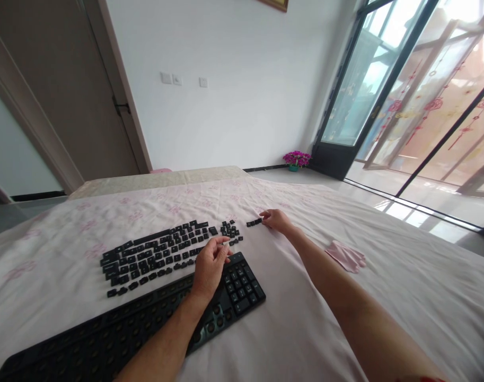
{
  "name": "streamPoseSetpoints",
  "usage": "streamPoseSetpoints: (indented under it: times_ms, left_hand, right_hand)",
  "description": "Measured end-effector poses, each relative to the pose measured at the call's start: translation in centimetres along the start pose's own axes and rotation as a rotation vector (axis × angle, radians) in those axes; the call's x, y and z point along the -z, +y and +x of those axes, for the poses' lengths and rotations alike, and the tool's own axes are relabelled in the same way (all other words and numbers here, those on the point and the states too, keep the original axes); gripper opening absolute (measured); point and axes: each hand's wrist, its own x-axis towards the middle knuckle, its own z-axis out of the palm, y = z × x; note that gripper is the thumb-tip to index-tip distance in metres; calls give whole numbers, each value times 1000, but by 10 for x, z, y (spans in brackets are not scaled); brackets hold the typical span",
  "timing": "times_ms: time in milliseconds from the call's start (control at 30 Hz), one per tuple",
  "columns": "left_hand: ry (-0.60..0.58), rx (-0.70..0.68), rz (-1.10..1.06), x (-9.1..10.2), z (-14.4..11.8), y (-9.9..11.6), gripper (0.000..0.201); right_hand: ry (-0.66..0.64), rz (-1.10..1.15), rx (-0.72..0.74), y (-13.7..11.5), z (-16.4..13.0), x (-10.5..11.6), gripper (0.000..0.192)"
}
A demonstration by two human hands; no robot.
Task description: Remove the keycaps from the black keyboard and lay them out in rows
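- The left hand (210, 263) hovers over the right end of the black keyboard (154, 318), fingers curled; it seems to pinch something small at the fingertips, though this is too tiny to confirm.
- The right hand (276, 219) reaches far forward, fingers loosely bent, touching a short row of keycaps (254, 222) on the sheet (305, 318).
- Loose keycaps (162, 252) lie in rows just beyond the keyboard, which has many bare sockets.
- A pink cloth (346, 255) lies to the right of the right forearm.
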Motion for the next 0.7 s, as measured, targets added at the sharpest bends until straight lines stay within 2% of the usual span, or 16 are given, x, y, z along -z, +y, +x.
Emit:
streamPoseSetpoints:
  times_ms: [100,200,300,367,433,567,700]
  left_hand:
    - [5,3,-3,1,-1,0,32]
    - [13,10,-25,1,-1,1,31]
    - [35,2,-65,2,-2,3,32]
    - [55,-14,-103,2,-2,5,32]
    - [72,-31,-140,3,-3,7,32]
    - [89,-34,-188,7,-5,18,32]
    - [-11,-11,-85,13,-7,33,26]
  right_hand:
    - [55,39,-8,-4,-9,7,32]
    - [87,118,26,-12,-24,16,55]
    - [101,379,136,-28,-47,21,68]
    - [74,571,172,-42,-65,23,68]
    - [32,644,206,-56,-83,25,66]
    - [-1,471,350,-82,-111,32,68]
    - [54,400,360,-97,-127,35,64]
